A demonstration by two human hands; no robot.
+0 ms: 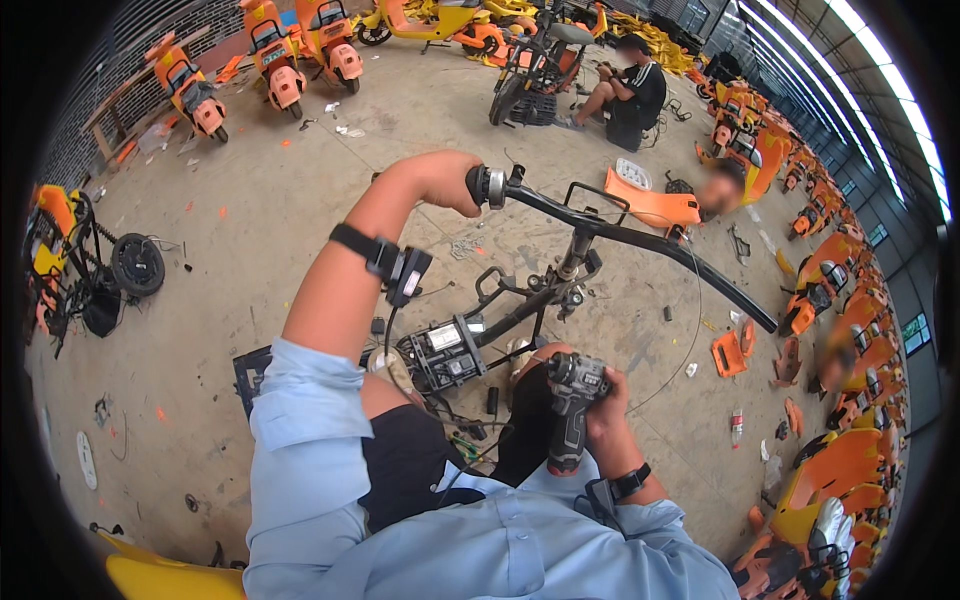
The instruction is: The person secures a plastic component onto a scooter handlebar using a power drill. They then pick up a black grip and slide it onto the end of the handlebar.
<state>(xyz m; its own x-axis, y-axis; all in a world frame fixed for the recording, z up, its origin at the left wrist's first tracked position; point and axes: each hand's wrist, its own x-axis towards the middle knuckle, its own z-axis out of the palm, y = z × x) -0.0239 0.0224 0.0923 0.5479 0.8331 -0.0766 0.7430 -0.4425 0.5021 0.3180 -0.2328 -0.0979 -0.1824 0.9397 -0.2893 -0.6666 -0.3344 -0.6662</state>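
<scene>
My left hand [447,184] is wrapped round the left end of a black scooter handlebar [640,236], by its grip. The bar stands on a stripped scooter frame [522,312] in front of me, most of its body panels off. Low on the frame, near my knees, sits a boxy electrical unit [443,352] with cables. My right hand [607,408] is closed on a grey and black cordless drill [575,410], held over my lap and apart from the frame. The drill's tip points away from me; I cannot make out a bit.
Orange scooters line the back left, one an orange scooter [270,60]; many more stand along the right. A partly stripped scooter [85,260] is at the left. Ahead, a seated person [632,90] is beside another stripped scooter [540,65]. Orange panels [733,352] lie on the floor.
</scene>
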